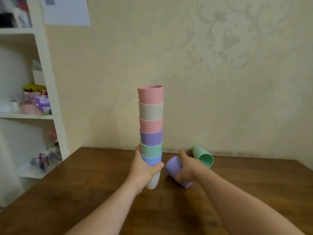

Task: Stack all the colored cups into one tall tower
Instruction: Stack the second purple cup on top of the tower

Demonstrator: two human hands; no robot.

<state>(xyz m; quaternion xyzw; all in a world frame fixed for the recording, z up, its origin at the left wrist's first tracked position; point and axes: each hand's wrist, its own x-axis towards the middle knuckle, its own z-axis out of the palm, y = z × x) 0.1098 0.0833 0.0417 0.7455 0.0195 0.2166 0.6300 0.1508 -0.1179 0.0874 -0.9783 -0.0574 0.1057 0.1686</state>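
Note:
A tower of nested cups [151,126] stands upright on the brown table [84,187]: white at the bottom, then blue, green, purple, pink, beige and pink on top. My left hand [144,168] is wrapped around its lower part, at the blue and white cups. Just right of the tower, a purple cup [173,165] lies tilted on its side, and my right hand [187,168] is closed around it. A green cup [203,156] lies on its side further right, near the wall, its mouth facing me, untouched.
A white shelf unit [49,85] with boxes and small items stands at the left, next to the table's left edge. A patterned wall [220,82] rises directly behind the table. Both of my forearms stretch across the table's near part.

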